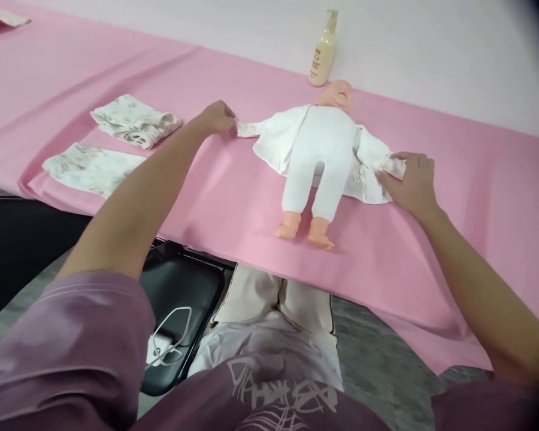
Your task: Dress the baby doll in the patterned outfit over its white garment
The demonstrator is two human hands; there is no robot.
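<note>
A baby doll (324, 143) with a white cloth body lies on its back on the pink-covered table, its feet toward me. Under it a white baby shirt (276, 140) is spread open, with a sleeve stretched out to each side. My left hand (218, 118) is closed at the end of the left sleeve (250, 129), pulled out straight. At the doll's other side, my right hand (412, 182) pinches the right sleeve (396, 166) near its turned cuff. The shirt's sides hide the doll's arms.
Two folded printed baby garments, one (135, 120) behind the other (92, 169), lie to the left. A pump bottle (324, 55) stands beyond the doll's head by the wall. Below the table's front edge, a black chair (184, 293) holds a white charger (160, 347) with its cable.
</note>
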